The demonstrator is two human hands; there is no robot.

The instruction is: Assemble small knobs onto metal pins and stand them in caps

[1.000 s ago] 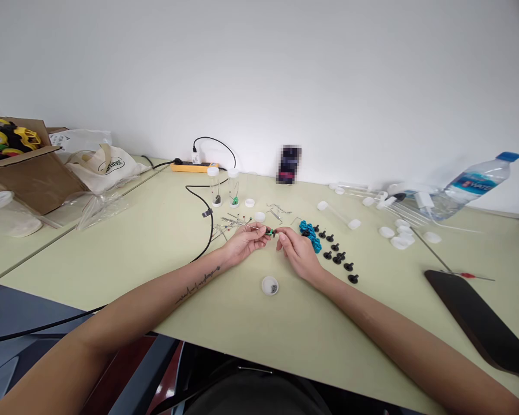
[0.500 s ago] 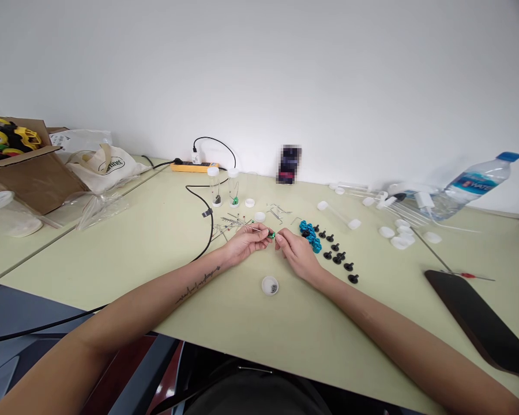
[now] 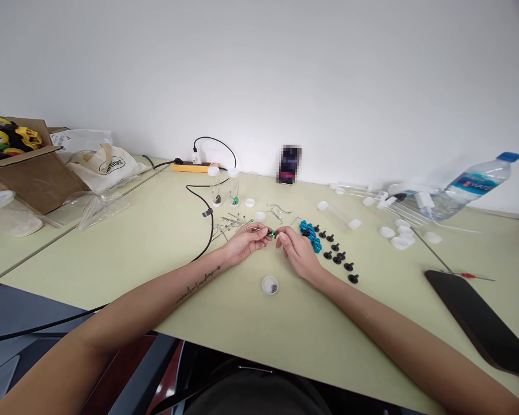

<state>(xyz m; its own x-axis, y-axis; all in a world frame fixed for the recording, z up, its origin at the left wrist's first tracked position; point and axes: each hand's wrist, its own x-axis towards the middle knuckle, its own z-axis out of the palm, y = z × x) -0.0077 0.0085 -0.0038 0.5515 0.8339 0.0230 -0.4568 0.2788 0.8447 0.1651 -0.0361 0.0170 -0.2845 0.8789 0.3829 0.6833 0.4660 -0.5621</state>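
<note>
In my left hand point(image 3: 244, 245), thumb and fingers are pinched on a small green-and-black part point(image 3: 271, 234) and a thin metal rod that runs back over the fingers. My right hand point(image 3: 300, 251) is closed, its curled fingertips at the black end of that part; their exact grip is partly hidden. Beside my right hand lie a cluster of blue knobbed parts point(image 3: 315, 242) and several black flanged pieces point(image 3: 337, 259). Nearer to me a white cap point(image 3: 265, 287) holds small metal bits. Loose metal rods point(image 3: 231, 221) and hex keys point(image 3: 277, 212) lie behind my hands.
Clear tubes point(image 3: 215, 187) with white caps stand at the back; more tubes point(image 3: 339, 214) lie right. A water bottle point(image 3: 476, 184) leans by the wall. A dark slab point(image 3: 476, 323) and red screwdriver point(image 3: 467, 276) are right. A black cable point(image 3: 211, 230), orange power strip point(image 3: 194, 166) and cardboard box point(image 3: 34, 178) are left.
My right fingers have shifted slightly to the right and curled, so more of the part's black end shows. My left hand has barely moved.
</note>
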